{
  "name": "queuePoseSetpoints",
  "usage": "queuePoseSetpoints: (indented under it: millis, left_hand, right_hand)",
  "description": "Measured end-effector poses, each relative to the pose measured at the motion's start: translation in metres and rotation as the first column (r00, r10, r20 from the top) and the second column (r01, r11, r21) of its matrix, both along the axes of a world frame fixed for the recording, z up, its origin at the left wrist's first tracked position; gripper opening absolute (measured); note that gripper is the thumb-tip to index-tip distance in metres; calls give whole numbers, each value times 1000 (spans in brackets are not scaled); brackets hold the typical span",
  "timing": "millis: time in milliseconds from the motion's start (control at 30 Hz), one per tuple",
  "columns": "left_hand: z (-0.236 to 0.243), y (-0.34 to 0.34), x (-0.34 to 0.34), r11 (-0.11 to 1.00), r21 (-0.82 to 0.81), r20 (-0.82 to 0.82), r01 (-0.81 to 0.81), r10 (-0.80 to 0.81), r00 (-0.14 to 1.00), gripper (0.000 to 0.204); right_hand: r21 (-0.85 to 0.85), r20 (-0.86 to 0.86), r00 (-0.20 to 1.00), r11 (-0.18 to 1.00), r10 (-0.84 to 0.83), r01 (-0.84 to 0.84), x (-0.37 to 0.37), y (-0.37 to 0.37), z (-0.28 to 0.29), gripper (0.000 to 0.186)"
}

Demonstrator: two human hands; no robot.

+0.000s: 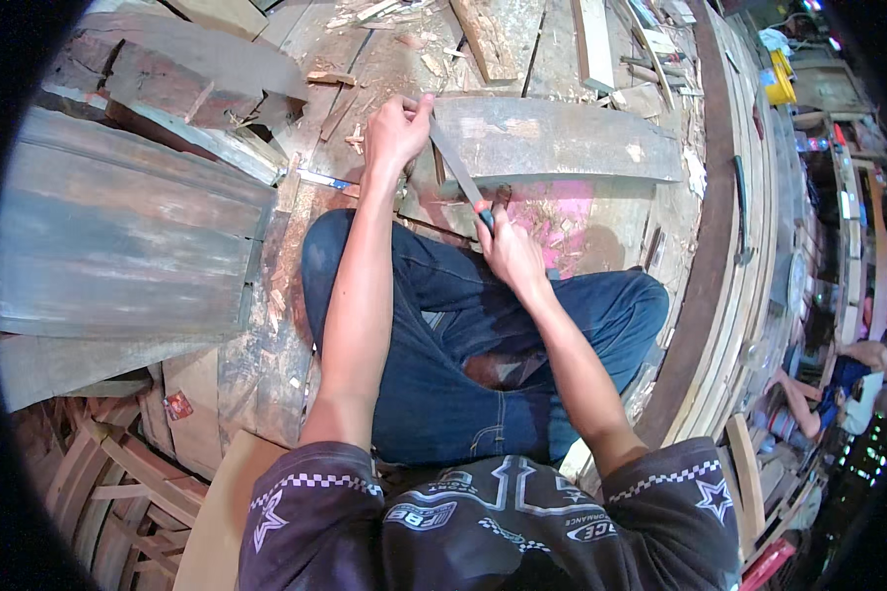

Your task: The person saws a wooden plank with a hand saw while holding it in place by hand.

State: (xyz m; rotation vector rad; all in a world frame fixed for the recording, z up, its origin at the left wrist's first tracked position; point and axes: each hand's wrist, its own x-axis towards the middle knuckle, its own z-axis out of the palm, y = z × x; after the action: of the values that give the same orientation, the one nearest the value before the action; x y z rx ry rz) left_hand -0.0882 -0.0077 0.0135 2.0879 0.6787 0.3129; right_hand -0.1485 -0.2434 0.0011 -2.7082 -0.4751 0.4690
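Observation:
A long, narrow metal file (455, 158) lies slantwise between my two hands. My right hand (515, 253) is wrapped round its dark handle, which has a red part near the blade. At the far end, my left hand (397, 134) is closed with its fingers at the tip. The blade crosses the left end of a curved grey board (562, 138), which rests ahead of my crossed legs. Pale worn patches show on the board's face. Whether the blade presses on the board's end I cannot tell.
Dark wooden panels (133, 231) and a heavy notched beam (187, 74) stand at my left. Wood scraps and chips litter the plank floor. A pink patch (562, 217) lies under the board. At the right are long planks, a hammer-like tool (742, 212) and another person (798, 404).

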Motion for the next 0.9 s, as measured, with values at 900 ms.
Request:
queuePoseSetpoints:
  millis: [900]
  left_hand:
    - [2,1,2,998,8,-85,61,-60,995,46]
  right_hand:
    - [-40,-51,998,999,-20,18,30,16,6,40]
